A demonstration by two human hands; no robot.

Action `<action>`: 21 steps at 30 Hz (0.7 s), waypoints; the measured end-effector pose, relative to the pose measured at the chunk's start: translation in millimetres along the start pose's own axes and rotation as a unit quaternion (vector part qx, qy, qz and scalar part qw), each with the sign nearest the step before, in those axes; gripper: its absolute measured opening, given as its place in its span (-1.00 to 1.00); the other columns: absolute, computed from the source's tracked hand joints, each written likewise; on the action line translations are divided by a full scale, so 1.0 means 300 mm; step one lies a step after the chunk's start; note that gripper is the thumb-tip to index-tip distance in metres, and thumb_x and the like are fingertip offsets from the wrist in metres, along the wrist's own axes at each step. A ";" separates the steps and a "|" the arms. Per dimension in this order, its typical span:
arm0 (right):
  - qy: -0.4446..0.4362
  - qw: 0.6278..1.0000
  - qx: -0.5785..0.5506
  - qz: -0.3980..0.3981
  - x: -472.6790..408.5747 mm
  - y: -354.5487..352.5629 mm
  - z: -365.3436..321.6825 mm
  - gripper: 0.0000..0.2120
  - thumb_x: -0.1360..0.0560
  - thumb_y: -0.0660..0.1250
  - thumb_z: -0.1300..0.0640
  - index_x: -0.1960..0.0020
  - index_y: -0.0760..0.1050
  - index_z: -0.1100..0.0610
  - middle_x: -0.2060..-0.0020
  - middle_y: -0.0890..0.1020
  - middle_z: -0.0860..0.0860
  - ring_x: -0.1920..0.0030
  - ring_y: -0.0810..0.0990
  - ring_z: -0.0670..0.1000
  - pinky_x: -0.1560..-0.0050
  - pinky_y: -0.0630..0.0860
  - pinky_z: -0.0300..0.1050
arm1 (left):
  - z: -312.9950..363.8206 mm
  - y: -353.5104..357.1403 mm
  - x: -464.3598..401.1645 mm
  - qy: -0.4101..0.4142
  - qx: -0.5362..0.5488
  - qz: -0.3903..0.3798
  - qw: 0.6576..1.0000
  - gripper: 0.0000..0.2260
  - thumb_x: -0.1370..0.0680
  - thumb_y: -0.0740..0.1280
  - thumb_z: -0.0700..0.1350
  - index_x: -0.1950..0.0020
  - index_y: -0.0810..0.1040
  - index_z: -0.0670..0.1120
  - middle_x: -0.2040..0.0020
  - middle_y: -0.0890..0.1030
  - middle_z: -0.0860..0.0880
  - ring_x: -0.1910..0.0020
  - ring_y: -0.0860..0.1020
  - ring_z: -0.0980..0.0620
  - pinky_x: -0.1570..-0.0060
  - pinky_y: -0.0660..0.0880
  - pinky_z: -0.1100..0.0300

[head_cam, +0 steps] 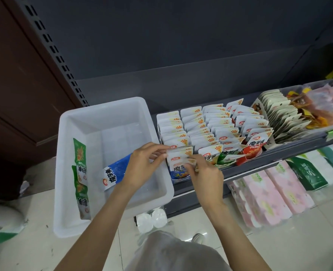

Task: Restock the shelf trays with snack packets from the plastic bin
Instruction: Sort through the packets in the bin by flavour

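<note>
The shelf (275,161) is seen as a dark ledge running right from the bin (110,153), with a dark back panel rising behind both. The bin, a white plastic tub, is set at the shelf's left end, its right wall just beside the trays (210,132). Inside the bin, a blue packet (114,176) is seen lying near the middle of the floor, and green packets (80,177) are stood in a line against the left wall. Right of the bin, the trays are filled with upright rows of white-topped packets; further right, a row of pale packets (283,118) and a heap of orange ones (318,108) are seen. Below the shelf, well right of the bin, pink packs (269,194) and a green pack (306,173) are stacked; white rolls (152,220) are placed at the bin's front right corner.

A small stack of packets (180,158) is held at the front of the tray nearest the bin, just over the bin's right rim. The left hand (144,165) is curled round the stack's left edge, fingers over its top. The right hand (204,175) is closed on the stack's lower right corner, which is pinched between thumb and fingers.
</note>
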State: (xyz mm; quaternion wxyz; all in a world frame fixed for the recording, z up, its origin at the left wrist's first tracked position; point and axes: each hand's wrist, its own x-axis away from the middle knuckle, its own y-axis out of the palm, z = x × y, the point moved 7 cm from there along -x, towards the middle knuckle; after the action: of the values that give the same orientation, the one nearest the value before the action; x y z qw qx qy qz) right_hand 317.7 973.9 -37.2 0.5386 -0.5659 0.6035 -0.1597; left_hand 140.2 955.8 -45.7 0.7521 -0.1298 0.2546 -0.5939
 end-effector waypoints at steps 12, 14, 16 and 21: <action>-0.276 0.928 -0.097 -0.232 -0.079 0.268 -0.536 -0.72 -0.41 0.32 0.29 -0.11 0.53 0.15 -0.07 0.59 0.02 -0.10 0.53 0.08 0.00 0.52 -0.05 | -0.447 -0.237 0.178 -0.254 -0.285 -0.062 0.922 -0.29 -0.41 0.45 -0.09 -0.48 0.21 -0.16 -0.41 0.32 -0.16 -0.40 0.23 -0.16 -0.36 0.12 0.09; -0.331 0.868 0.006 -0.371 -0.029 0.467 -0.576 -0.55 -0.45 0.32 0.26 -0.33 0.38 0.16 -0.28 0.45 0.07 -0.30 0.38 0.10 -0.22 0.39 -0.02 | -0.493 -0.233 0.184 -0.283 -0.307 -0.138 0.898 -0.22 -0.38 0.46 0.01 -0.49 0.15 -0.13 -0.41 0.26 -0.14 -0.41 0.18 -0.15 -0.38 0.10 0.09; -0.357 0.811 0.064 -0.460 0.022 0.592 -0.581 -0.37 -0.45 0.36 0.18 -0.45 0.20 0.18 -0.40 0.29 0.09 -0.41 0.22 0.10 -0.33 0.29 0.04 | -0.505 -0.231 0.187 -0.276 -0.373 -0.187 0.866 -0.31 -0.38 0.45 0.04 -0.41 0.24 -0.11 -0.31 0.33 -0.12 -0.35 0.26 -0.15 -0.35 0.17 0.09; -0.319 0.789 0.086 -0.518 0.058 0.677 -0.544 -0.36 -0.44 0.38 0.18 -0.44 0.19 0.25 -0.41 0.27 0.12 -0.43 0.24 0.11 -0.34 0.30 0.05 | -0.499 -0.236 0.188 -0.249 -0.465 -0.200 0.826 -0.53 -0.44 0.33 0.08 -0.26 0.35 -0.10 -0.19 0.46 -0.11 -0.19 0.38 -0.11 -0.19 0.29 0.08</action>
State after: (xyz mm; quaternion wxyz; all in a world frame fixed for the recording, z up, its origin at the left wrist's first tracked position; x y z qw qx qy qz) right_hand 82.3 953.9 -148.1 0.5830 -0.7639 -0.0026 -0.2767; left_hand 10.6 899.4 -148.5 0.5051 -0.6557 0.2734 -0.4902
